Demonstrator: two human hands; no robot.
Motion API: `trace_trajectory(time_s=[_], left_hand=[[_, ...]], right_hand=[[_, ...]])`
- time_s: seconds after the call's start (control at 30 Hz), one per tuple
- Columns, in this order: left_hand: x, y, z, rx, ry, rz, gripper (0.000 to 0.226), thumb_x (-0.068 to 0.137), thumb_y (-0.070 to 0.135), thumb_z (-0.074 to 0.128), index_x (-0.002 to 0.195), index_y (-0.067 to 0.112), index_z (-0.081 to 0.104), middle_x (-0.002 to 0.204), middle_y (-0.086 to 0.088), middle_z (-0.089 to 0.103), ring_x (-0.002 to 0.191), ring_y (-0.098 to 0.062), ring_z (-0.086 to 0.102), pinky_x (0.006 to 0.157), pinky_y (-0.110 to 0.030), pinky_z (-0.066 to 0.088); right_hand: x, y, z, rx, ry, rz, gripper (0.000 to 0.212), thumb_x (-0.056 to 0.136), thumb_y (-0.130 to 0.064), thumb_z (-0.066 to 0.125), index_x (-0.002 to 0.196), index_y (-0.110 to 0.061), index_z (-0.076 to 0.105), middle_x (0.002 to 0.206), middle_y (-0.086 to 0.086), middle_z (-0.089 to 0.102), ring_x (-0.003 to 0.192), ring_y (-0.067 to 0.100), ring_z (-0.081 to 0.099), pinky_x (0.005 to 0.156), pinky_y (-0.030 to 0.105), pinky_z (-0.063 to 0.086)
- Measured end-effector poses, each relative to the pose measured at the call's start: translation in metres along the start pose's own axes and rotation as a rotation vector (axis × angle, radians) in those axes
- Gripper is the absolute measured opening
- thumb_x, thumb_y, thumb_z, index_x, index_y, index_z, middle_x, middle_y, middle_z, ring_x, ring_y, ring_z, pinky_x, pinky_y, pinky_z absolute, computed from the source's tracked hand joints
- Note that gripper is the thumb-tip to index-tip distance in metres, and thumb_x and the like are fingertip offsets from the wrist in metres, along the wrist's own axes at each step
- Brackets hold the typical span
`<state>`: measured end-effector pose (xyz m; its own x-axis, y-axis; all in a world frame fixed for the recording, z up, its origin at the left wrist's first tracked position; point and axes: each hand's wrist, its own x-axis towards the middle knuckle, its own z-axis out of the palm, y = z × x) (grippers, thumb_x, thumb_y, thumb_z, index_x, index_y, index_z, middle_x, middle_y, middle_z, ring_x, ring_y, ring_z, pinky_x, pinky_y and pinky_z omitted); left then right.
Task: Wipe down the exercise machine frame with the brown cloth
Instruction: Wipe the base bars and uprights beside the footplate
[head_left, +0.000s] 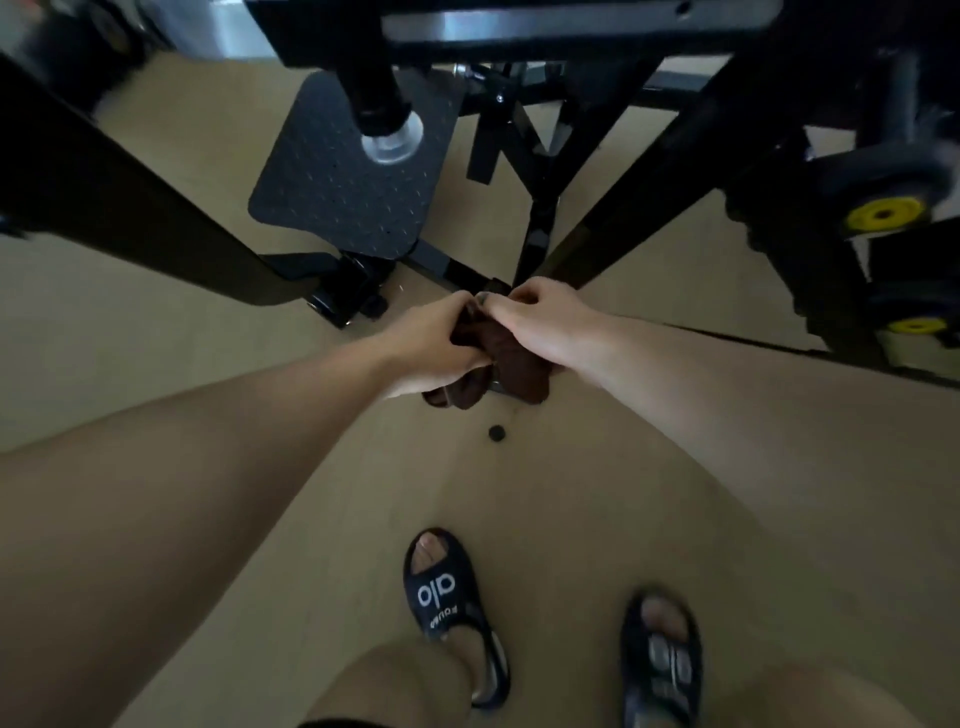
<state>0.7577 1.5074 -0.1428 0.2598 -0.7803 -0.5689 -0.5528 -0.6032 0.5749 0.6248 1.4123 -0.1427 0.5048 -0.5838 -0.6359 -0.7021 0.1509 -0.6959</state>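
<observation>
Where two bare forearms meet at mid-scene, the left hand (436, 338) and the right hand (540, 325) both grip one crumpled brown cloth (498, 371), their fingers curled tightly around its upper folds while the loose end hangs below them. This cloth sits just in front of the low junction of the black metal exercise machine frame (623, 208), where several dark bars converge near the tan floor (208, 405); whether cloth and frame touch cannot be told. One black perforated foot plate (343, 176) lies far and left, beneath one black post with a clear end cap (390, 139). Two yellow-centred wheels (885, 214) show at far right. One small round black disc (496, 433) lies on the floor near the cloth. Two black slide sandals (449, 597), one on each foot, appear in the near field.
</observation>
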Motion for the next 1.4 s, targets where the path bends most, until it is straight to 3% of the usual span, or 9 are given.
trace_trajectory(time_s=[0.1, 0.2, 0.33, 0.63, 0.87, 0.97, 1.07, 1.23, 1.4], left_hand=[[-0.025, 0.013, 0.013, -0.067, 0.055, -0.013, 0.038, 0.09, 0.033, 0.072, 0.125, 0.033, 0.056, 0.106, 0.011, 0.066, 0.097, -0.006, 0.063, 0.075, -0.024, 0.051], [-0.056, 0.026, 0.025, -0.138, 0.093, -0.039, 0.039, 0.092, 0.028, 0.073, 0.125, 0.032, 0.054, 0.108, 0.005, 0.067, 0.099, -0.012, 0.066, 0.082, -0.032, 0.057], [-0.111, 0.061, 0.041, -0.178, 0.083, -0.042, 0.036, 0.092, 0.025, 0.073, 0.12, 0.032, 0.052, 0.106, 0.006, 0.066, 0.097, -0.01, 0.065, 0.076, -0.027, 0.054], [-0.245, 0.155, 0.011, -0.401, 0.141, -0.122, 0.036, 0.091, 0.012, 0.071, 0.123, 0.027, 0.063, 0.11, 0.004, 0.072, 0.101, -0.008, 0.068, 0.085, -0.025, 0.056], [-0.344, 0.212, -0.034, -0.443, 0.248, -0.173, 0.031, 0.085, 0.018, 0.072, 0.115, 0.009, 0.065, 0.109, -0.016, 0.071, 0.106, -0.032, 0.067, 0.1, -0.056, 0.052], [-0.381, 0.228, -0.05, -0.49, 0.278, -0.127, 0.032, 0.088, 0.014, 0.072, 0.118, 0.014, 0.062, 0.112, -0.011, 0.07, 0.11, -0.027, 0.066, 0.1, -0.043, 0.053], [-0.415, 0.236, -0.066, -0.499, 0.309, -0.111, 0.026, 0.094, 0.006, 0.066, 0.12, 0.01, 0.062, 0.112, -0.013, 0.069, 0.105, -0.023, 0.066, 0.084, -0.021, 0.052], [-0.464, 0.235, -0.097, -0.584, 0.384, -0.146, 0.019, 0.094, 0.002, 0.06, 0.112, -0.005, 0.06, 0.098, -0.015, 0.064, 0.095, -0.024, 0.06, 0.086, -0.031, 0.048], [-0.505, 0.219, -0.136, -0.8, 0.648, -0.276, 0.016, 0.074, 0.03, 0.069, 0.087, 0.025, 0.077, 0.087, 0.006, 0.077, 0.098, -0.02, 0.069, 0.086, -0.028, 0.055]], right_hand=[[-0.025, 0.003, -0.009, -0.011, -0.024, -0.034, 0.043, 0.098, -0.054, 0.06, 0.124, -0.02, 0.061, 0.116, 0.005, 0.067, 0.104, 0.022, 0.064, 0.095, 0.041, 0.055], [-0.058, 0.007, -0.016, -0.032, -0.067, -0.096, 0.043, 0.098, -0.051, 0.061, 0.128, -0.021, 0.058, 0.116, 0.003, 0.066, 0.106, 0.022, 0.065, 0.096, 0.042, 0.055], [-0.119, 0.014, -0.034, 0.005, -0.061, -0.071, 0.04, 0.095, -0.052, 0.063, 0.119, -0.02, 0.062, 0.112, 0.001, 0.068, 0.105, 0.022, 0.065, 0.095, 0.041, 0.055], [-0.255, -0.034, -0.08, 0.155, -0.17, -0.087, 0.032, 0.089, -0.059, 0.067, 0.109, -0.034, 0.066, 0.107, -0.005, 0.072, 0.102, 0.017, 0.069, 0.096, 0.043, 0.057], [-0.361, -0.099, -0.106, 0.229, -0.242, -0.135, 0.042, 0.086, -0.068, 0.066, 0.105, -0.03, 0.066, 0.1, -0.003, 0.075, 0.096, 0.016, 0.072, 0.096, 0.043, 0.058], [-0.398, -0.124, -0.112, 0.24, -0.282, -0.166, 0.048, 0.078, -0.071, 0.072, 0.107, -0.032, 0.067, 0.102, -0.006, 0.075, 0.099, 0.013, 0.072, 0.097, 0.041, 0.057], [-0.428, -0.145, -0.111, 0.251, -0.287, -0.18, 0.05, 0.077, -0.07, 0.073, 0.109, -0.032, 0.067, 0.104, -0.005, 0.076, 0.102, 0.015, 0.072, 0.099, 0.044, 0.056], [-0.466, -0.181, -0.092, 0.242, -0.257, -0.197, 0.049, 0.087, -0.072, 0.064, 0.109, -0.028, 0.066, 0.107, -0.002, 0.074, 0.104, 0.017, 0.071, 0.096, 0.041, 0.057], [-0.49, -0.223, -0.073, 0.295, -0.109, -0.304, 0.028, 0.1, -0.059, 0.053, 0.101, -0.033, 0.062, 0.098, -0.011, 0.067, 0.094, 0.008, 0.066, 0.086, 0.033, 0.054]])
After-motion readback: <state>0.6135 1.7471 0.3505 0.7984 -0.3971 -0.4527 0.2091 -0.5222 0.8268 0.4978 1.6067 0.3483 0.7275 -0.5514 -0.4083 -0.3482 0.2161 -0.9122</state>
